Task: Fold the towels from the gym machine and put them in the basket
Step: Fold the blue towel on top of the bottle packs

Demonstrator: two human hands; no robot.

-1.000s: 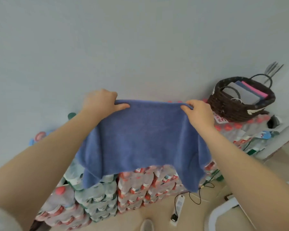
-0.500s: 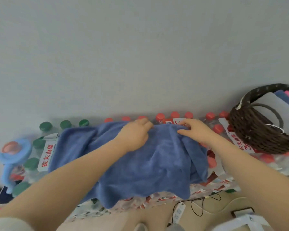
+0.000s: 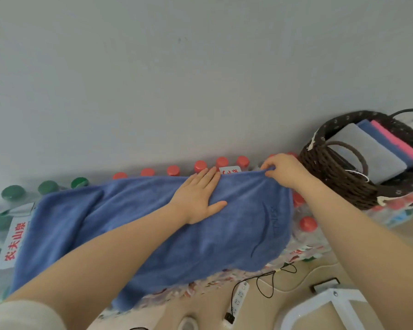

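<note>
Lowered from mid-air and spread: soft blue terry towel [image 3: 138,229] now flat over stacked packs of bottled water [image 3: 305,222]. Left hand [image 3: 198,196] flat, pressing; right hand [image 3: 284,172] pinching far corner beside dark woven wicker basket [image 3: 339,182]. Ready for folding.

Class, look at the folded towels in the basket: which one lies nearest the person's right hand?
The grey towel. It sits at the near-left side of the basket, closest to the right hand; the blue towel and the pink towel lie farther right.
</note>
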